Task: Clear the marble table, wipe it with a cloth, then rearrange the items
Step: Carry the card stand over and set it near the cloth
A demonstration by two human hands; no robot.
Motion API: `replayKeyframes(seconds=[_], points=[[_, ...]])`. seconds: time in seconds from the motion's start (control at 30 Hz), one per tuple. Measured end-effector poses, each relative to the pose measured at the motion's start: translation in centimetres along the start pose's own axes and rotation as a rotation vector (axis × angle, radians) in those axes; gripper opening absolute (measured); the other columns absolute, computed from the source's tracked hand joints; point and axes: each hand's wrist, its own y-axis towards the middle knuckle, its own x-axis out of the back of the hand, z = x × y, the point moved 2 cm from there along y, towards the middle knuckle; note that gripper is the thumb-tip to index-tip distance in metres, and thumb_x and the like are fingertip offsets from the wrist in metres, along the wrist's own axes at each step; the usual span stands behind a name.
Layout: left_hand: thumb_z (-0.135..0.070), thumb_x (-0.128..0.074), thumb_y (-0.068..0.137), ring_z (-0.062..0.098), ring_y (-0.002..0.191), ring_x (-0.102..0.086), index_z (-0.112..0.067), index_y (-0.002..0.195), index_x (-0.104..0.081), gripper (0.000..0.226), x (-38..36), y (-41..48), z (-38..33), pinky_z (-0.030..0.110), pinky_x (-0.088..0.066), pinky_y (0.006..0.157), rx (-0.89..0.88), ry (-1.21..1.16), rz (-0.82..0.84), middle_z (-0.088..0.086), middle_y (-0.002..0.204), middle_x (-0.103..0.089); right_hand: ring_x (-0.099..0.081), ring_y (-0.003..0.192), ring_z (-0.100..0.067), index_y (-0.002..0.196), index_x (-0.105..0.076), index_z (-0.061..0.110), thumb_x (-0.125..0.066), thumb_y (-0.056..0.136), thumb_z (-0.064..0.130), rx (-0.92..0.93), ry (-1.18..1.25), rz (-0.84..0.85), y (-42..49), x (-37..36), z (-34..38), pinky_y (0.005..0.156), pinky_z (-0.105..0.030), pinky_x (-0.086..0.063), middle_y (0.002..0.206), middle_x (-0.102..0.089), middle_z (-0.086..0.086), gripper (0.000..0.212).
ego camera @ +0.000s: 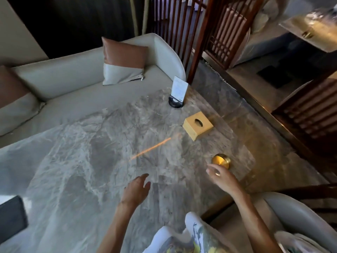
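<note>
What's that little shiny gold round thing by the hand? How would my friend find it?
Start at the big grey marble table and look along its right side, where three things sit in a row. Nearest the person, just beyond the fingers of the right hand, is the small gold dish. It is round, low and shiny, unlike the square yellow tissue box and the upright white card stand.

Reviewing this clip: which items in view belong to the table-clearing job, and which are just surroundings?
Job items:
marble table
card stand
yellow tissue box
round brass object
right hand, open, close to the brass object
left hand, open above the marble

Surroundings:
sofa
two-tone cushion
wooden screen
dark object at the left edge
</note>
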Motion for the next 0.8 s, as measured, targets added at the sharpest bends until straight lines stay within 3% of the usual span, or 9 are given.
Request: replayKeyframes(seconds=[0.13,0.2,0.3,0.37,0.43,0.57,0.63,0.7,0.8], points=[[-0.034,-0.048,0.095,0.019,0.115,-0.062,-0.027,0.129,-0.055,0.036,-1.9,3.8,-4.0,0.031,-0.047,0.095,0.05,-0.125,0.013,-0.001,0.123,-0.067,-0.057,0.12,-0.015,0.127,-0.063,0.024,-0.057,0.095,0.041,-0.067,0.057,-0.017,4.2,4.4,-3.4,0.097,-0.031,-0.043,0.124,-0.062,0.008,0.037],[-0.03,-0.049,0.092,0.021,0.104,-0.066,-0.029,0.103,-0.064,0.018,-2.8,6.5,-5.9,0.031,-0.05,0.087,0.091,-0.202,0.022,-0.001,0.107,-0.072,-0.056,0.121,-0.011,0.128,-0.061,0.025,-0.057,0.091,0.051,-0.064,0.135,0.035,7.5,7.0,-4.6,0.104,-0.032,-0.043,0.128,-0.061,0.009,0.045],[-0.024,-0.05,0.088,0.026,0.09,-0.068,-0.033,0.071,-0.053,0.019,-3.9,11.8,-8.8,0.032,-0.05,0.077,0.144,-0.322,0.008,0.003,0.089,-0.071,-0.058,0.114,-0.004,0.124,-0.061,0.028,-0.058,0.072,0.078,-0.045,0.275,0.056,14.2,11.0,-5.3,0.103,-0.027,-0.04,0.124,-0.064,0.007,0.073],[-0.033,-0.046,0.081,0.025,0.081,-0.066,-0.031,0.069,-0.053,0.014,-4.1,16.1,-10.4,0.035,-0.051,0.077,0.153,-0.406,-0.047,0.003,0.079,-0.065,-0.057,0.115,-0.009,0.125,-0.06,0.019,-0.061,0.089,0.05,-0.036,0.314,0.09,19.5,13.7,-4.2,0.102,-0.024,-0.037,0.13,-0.063,-0.007,0.048],[-0.03,-0.042,0.076,0.029,0.072,-0.063,-0.019,0.063,-0.051,0.019,-3.6,20.8,-12.0,0.041,-0.049,0.071,0.183,-0.461,-0.082,0.012,0.069,-0.057,-0.053,0.119,-0.014,0.131,-0.056,0.007,-0.056,0.097,0.024,0.002,0.341,0.092,24.8,16.0,-2.1,0.104,-0.025,-0.035,0.136,-0.057,-0.014,0.038],[-0.011,-0.045,0.076,0.014,0.051,-0.037,-0.018,0.05,-0.039,0.028,1.1,29.0,-16.4,0.03,-0.027,0.052,0.235,-0.597,-0.18,0.005,0.053,-0.039,-0.053,0.124,-0.015,0.137,-0.051,0.006,-0.059,0.096,0.025,0.096,0.478,0.159,34.5,17.5,4.1,0.112,-0.032,-0.036,0.142,-0.052,-0.012,0.046],[-0.015,-0.043,0.074,0.026,0.046,-0.033,-0.007,0.054,-0.042,0.021,2.5,32.7,-17.3,0.026,-0.023,0.05,0.348,-0.691,-0.184,0.014,0.049,-0.036,-0.051,0.127,-0.013,0.142,-0.046,0.013,-0.061,0.095,0.033,0.116,0.515,0.208,37.5,16.7,7.5,0.113,-0.035,-0.037,0.145,-0.05,-0.009,0.053],[-0.021,-0.042,0.068,0.039,0.058,-0.037,-0.003,0.065,-0.052,0.021,3.7,36.3,-17.7,0.028,-0.026,0.052,0.409,-0.78,-0.207,0.024,0.06,-0.04,-0.045,0.135,-0.017,0.15,-0.035,0.014,-0.06,0.095,0.029,0.122,0.565,0.282,39.8,15.2,10.4,0.114,-0.033,-0.034,0.151,-0.042,-0.011,0.062],[-0.028,-0.048,0.079,0.015,0.071,-0.05,-0.024,0.07,-0.057,0.013,3.8,41.5,-17.4,0.027,-0.044,0.067,0.464,-0.927,-0.126,-0.004,0.076,-0.052,-0.026,0.147,-0.02,0.154,-0.018,0.009,-0.06,0.096,0.022,0.132,0.597,0.348,42.7,12.5,13.1,0.121,-0.035,-0.023,0.159,-0.025,-0.014,0.073]])
